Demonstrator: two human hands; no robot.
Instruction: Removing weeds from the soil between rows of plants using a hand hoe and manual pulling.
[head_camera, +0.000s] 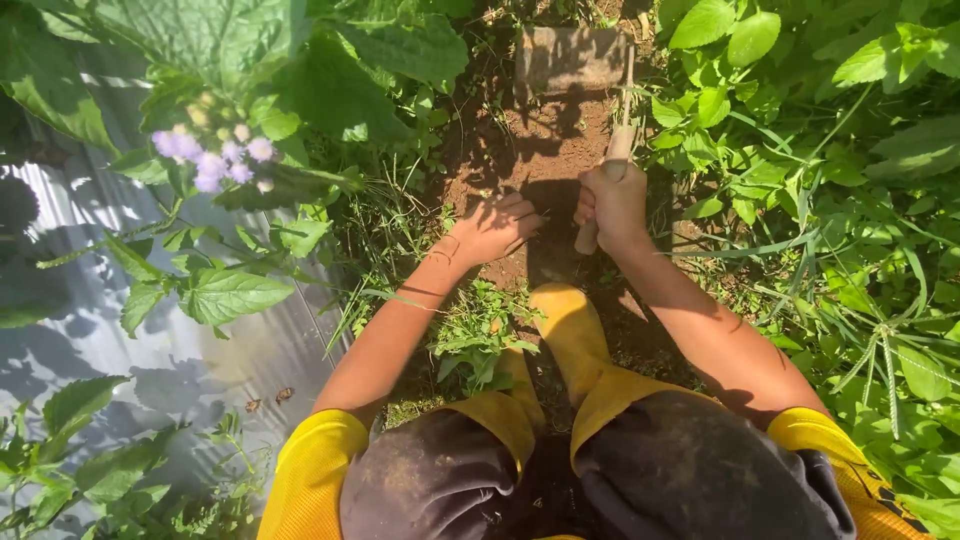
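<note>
Over bare soil, right hand (612, 205) has its grip clamped on a wooden handle (605, 180); left hand (495, 228) rests, fingers apart.

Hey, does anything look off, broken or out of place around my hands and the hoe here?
Nothing stands out. The right hand grips the wooden handle of the hoe, whose blade rests on bare soil. The left hand presses the ground beside a weed clump. The handle looks whole.
</note>
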